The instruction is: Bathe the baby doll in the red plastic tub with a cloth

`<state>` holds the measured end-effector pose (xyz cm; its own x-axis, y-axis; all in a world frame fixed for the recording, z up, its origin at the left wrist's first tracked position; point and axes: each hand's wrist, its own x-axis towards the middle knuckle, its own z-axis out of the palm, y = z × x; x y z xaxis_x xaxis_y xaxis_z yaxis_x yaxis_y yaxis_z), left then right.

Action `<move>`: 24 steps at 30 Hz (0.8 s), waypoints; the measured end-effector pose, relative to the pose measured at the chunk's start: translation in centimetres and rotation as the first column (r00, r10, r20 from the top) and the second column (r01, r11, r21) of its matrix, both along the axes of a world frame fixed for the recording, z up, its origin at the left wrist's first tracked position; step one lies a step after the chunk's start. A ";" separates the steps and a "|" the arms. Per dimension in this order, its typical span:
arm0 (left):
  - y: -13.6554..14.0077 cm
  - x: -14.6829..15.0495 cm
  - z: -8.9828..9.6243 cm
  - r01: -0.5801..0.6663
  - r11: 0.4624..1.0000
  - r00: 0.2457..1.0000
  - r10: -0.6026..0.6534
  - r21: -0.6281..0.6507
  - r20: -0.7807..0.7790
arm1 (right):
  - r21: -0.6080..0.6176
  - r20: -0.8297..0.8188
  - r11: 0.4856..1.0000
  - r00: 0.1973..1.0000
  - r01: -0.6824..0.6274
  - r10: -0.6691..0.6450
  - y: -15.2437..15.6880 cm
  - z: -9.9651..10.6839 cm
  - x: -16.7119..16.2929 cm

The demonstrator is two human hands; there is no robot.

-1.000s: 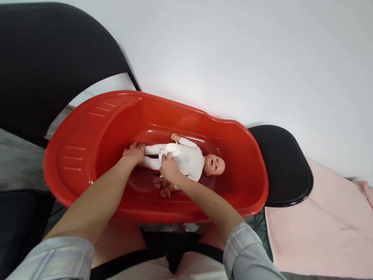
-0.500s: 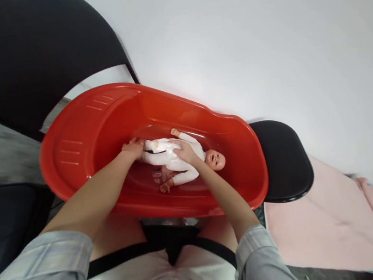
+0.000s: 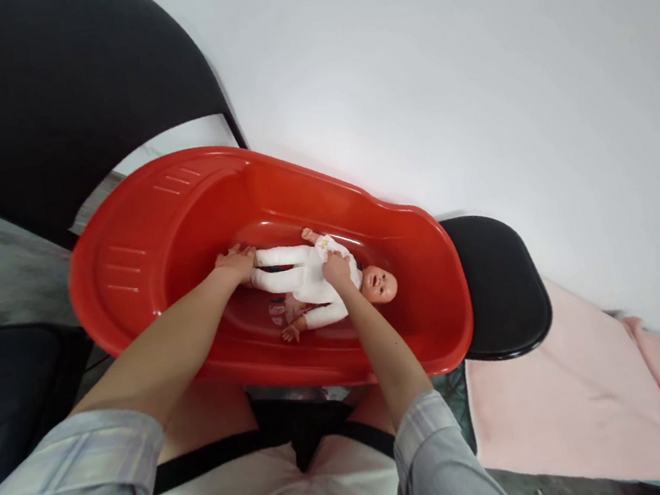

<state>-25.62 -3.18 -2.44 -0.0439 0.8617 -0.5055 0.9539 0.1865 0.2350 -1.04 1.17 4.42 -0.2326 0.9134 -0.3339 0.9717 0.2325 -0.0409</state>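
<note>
A baby doll [image 3: 310,279] in a white bodysuit lies on its back inside a red plastic baby bathtub [image 3: 137,243], head to the right. My left hand [image 3: 235,263] grips the doll's feet at the left end. On the doll's chest, close to its neck, my right hand [image 3: 336,267] pinches the white cloth with closed fingers. The doll's near arm reaches toward me along the tub floor.
The tub rests on black chairs: a large chair back [image 3: 35,101] at far left, a round black seat [image 3: 501,288] at the right. A pink towel [image 3: 576,401] lies at the lower right. A white wall [image 3: 462,54] is behind.
My right hand has slid from the doll's hips up to its chest near the neck. The bunched white cloth at the hips is now smoothed out. My left hand stayed on the feet.
</note>
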 end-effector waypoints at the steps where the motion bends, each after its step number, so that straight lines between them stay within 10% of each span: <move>1: 0.0 0.0 0.0 0.002 1.000 1.000 -0.002 -0.008 -0.004 | -0.010 -0.021 0.999 0.999 -0.039 0.039 0.1 -0.3 -1.2; 9: -0.1 0.2 0.3 0.008 0.999 1.000 -0.009 -0.045 -0.027 | -0.003 -0.031 0.980 0.980 -0.198 0.198 -1.8 -2.1 -8.1; 14: -0.2 0.2 0.0 -0.019 0.999 1.000 0.018 -0.042 -0.021 | -0.085 -0.190 0.874 0.869 -0.478 0.456 -2.9 -3.0 -9.5; 24: -0.4 0.3 1.2 -0.037 0.998 0.999 0.036 -0.054 -0.016 | -0.153 -0.559 0.949 0.817 -0.274 0.146 -2.7 2.2 -2.0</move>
